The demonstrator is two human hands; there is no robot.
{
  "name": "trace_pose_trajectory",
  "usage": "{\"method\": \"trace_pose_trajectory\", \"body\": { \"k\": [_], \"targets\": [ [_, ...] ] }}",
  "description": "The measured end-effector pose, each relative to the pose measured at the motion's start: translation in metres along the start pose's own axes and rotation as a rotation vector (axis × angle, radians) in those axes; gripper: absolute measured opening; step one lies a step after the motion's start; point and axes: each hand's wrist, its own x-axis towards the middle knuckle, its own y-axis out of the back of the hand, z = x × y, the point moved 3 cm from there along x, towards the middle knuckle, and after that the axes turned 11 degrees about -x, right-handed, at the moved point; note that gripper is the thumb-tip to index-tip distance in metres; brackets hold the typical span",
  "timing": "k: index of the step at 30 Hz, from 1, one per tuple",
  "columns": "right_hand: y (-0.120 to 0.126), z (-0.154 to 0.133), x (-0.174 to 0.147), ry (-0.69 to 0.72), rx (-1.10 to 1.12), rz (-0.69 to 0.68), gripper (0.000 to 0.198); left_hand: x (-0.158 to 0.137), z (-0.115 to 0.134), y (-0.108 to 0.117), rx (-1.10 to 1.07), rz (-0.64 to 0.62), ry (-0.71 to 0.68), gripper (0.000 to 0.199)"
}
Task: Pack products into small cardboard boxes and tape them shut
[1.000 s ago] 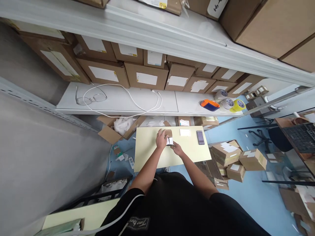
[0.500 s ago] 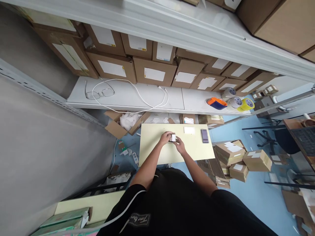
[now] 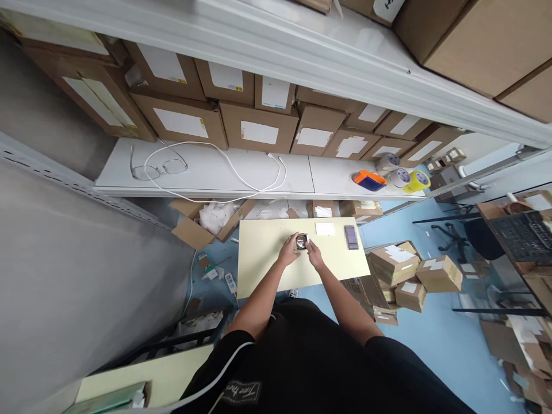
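Both hands meet over a pale yellow table (image 3: pixel 259 259). My left hand (image 3: pixel 289 249) is closed around the left side of a small round object with a dark rim and a shiny, silvery middle (image 3: pixel 301 242); its exact kind is too small to make out. Against its right side, the fingers of my right hand (image 3: pixel 314 253) are closed, with a bit of white showing at the fingertips. On the table beyond the hands lies a white card or paper (image 3: pixel 325 229). Farther right is a dark, blurred-out rectangular item (image 3: pixel 351 237).
Behind the table, a white shelf (image 3: pixel 297 172) carries labelled cartons (image 3: pixel 259 129), eyeglasses (image 3: pixel 159 169), a white cable (image 3: pixel 228 158), an orange-and-blue tape dispenser (image 3: pixel 369 180) and tape rolls (image 3: pixel 416 181). An open carton (image 3: pixel 194 233) sits left; stacked boxes (image 3: pixel 394 264) stand right.
The held object has been turned: a white rectangular face showed before, and now a round dark rim with a shiny middle shows. The camera view has shifted slightly.
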Motion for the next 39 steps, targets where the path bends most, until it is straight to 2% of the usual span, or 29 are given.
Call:
{"method": "trace_pose_trajectory", "body": {
  "k": [4,9,11,14,17,21,25,29,31,34,36,39],
  "targets": [
    [0.002,0.011,0.003,-0.131,0.199,-0.005,0.065,0.005,-0.002,0.000,0.064,0.094,0.047,0.086],
    [0.004,0.012,0.007,-0.211,0.080,0.100,0.060,0.008,-0.001,0.004,0.165,0.125,0.039,0.081],
    [0.006,0.006,0.008,-0.175,-0.011,0.178,0.060,0.007,-0.002,0.005,0.183,0.132,0.032,0.080],
    [0.006,-0.007,0.008,-0.026,-0.122,0.216,0.045,0.007,-0.004,0.003,0.148,0.085,-0.010,0.077],
    [0.003,-0.018,0.007,0.029,-0.239,0.161,0.030,0.007,-0.006,0.001,0.128,0.076,-0.007,0.075],
    [0.000,-0.030,0.010,-0.037,-0.417,0.050,0.019,0.007,-0.006,-0.001,0.147,0.085,-0.017,0.069],
    [0.004,-0.047,0.018,-0.124,-0.479,-0.014,0.023,0.007,-0.005,0.001,0.151,0.060,-0.012,0.071],
    [0.013,-0.069,0.018,-0.025,-0.523,-0.005,0.025,0.009,-0.001,0.006,0.169,0.045,0.024,0.072],
    [0.021,-0.080,0.013,0.034,-0.501,0.041,0.028,0.012,0.001,0.008,0.187,0.038,0.033,0.073],
    [0.045,-0.095,0.002,0.035,-0.349,0.123,0.040,0.016,0.004,0.008,0.239,0.037,0.070,0.075],
    [0.070,-0.109,-0.005,0.036,-0.217,0.192,0.045,0.016,0.004,0.007,0.265,0.041,0.090,0.076],
    [0.119,-0.139,-0.016,0.128,-0.041,0.323,0.041,0.012,0.005,0.005,0.262,0.054,0.103,0.075]
  ]
}}
